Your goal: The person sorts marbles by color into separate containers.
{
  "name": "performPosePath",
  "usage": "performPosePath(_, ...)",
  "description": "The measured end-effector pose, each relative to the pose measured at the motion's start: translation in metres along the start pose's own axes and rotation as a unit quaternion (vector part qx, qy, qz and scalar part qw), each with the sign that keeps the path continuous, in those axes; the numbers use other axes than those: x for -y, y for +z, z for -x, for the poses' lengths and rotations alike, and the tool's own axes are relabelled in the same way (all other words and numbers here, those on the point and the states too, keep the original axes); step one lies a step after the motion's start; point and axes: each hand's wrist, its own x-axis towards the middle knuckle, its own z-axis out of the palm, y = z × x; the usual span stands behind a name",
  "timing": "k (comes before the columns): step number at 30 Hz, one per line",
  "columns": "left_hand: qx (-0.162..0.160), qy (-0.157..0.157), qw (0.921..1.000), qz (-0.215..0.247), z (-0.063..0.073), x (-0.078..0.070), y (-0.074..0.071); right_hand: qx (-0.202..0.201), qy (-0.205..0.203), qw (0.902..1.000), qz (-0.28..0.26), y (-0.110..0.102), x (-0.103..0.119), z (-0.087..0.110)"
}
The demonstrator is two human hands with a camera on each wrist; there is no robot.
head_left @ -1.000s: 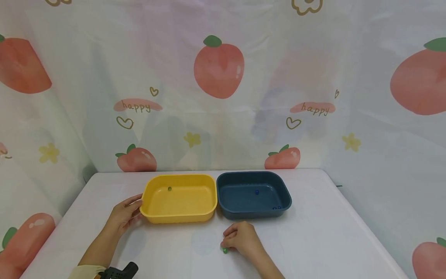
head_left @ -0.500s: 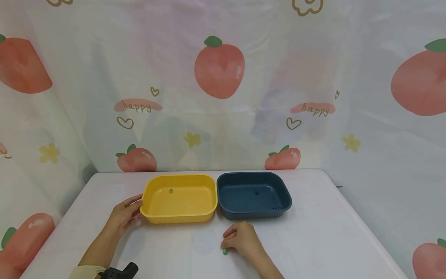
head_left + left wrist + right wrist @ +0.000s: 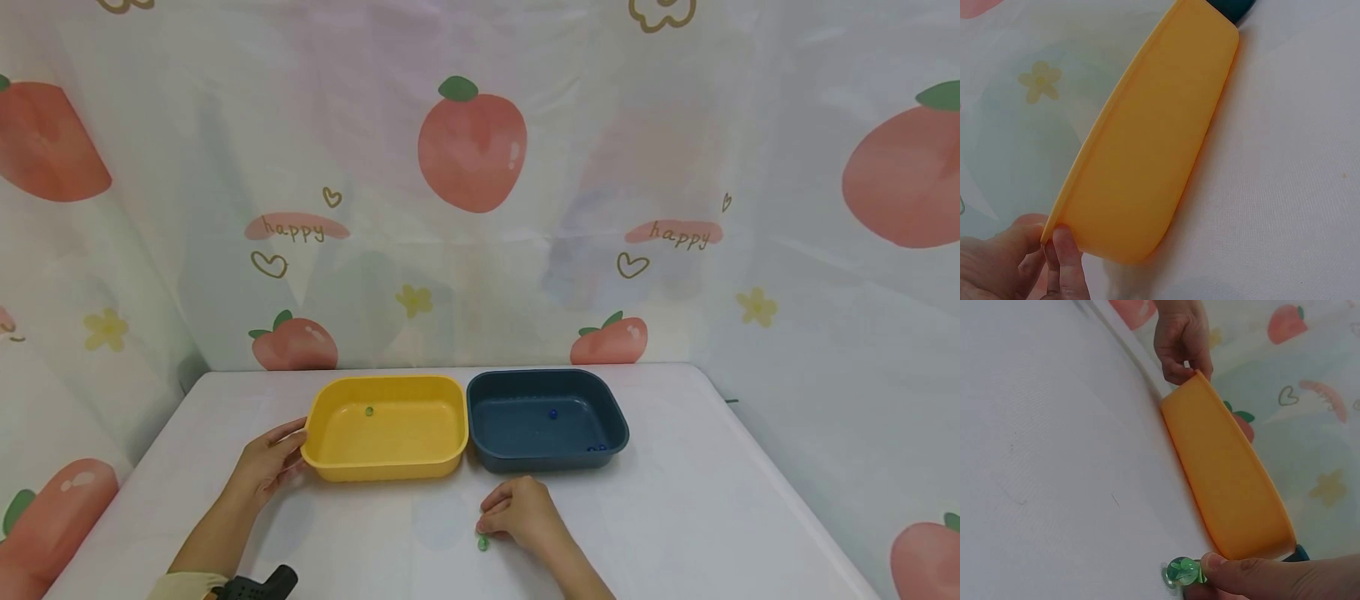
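My left hand (image 3: 262, 467) grips the left rim of a yellow tray (image 3: 386, 472), fingers on both sides of the rim in the left wrist view. Inside that tray lies one green marble (image 3: 369, 411). My right hand (image 3: 525, 517) is low over the white table in front of the trays. In the right wrist view, a clear green marble (image 3: 1182, 570) shows just beyond the thumb tip. A second bit of green glass (image 3: 1202, 572) sits between thumb and finger, mostly hidden. The dark blue tray (image 3: 547, 463) holds a few blue marbles (image 3: 553, 414).
Both trays stand side by side, touching or nearly so, toward the back of the white-covered table (image 3: 712, 517). A fruit-printed cloth (image 3: 480, 292) hangs behind and at the sides. A black device (image 3: 258, 583) is on the left wrist.
The green marble in the yellow tray has rolled slightly right and toward me. A green marble at my right fingertips has shifted slightly toward me. Both hands have stayed almost still.
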Motion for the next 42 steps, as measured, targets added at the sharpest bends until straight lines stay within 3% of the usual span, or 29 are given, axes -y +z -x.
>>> performPosePath(24, 0.003, -0.002, 1.0, 0.003, -0.002, 0.001, -0.001, 0.035, 0.022, 0.9963, -0.075, -0.005, 0.0, -0.005)
performPosePath(32, 0.003, -0.005, 1.0, 0.003, -0.001, 0.0, -0.001, 0.04, -0.001, 0.9953, -0.089, -0.006, 0.008, -0.007)
performPosePath(42, 0.002, -0.008, 1.0, 0.001, 0.0, 0.0, -0.001, 0.048, 0.005, 0.9928, -0.11, -0.008, 0.024, -0.015)
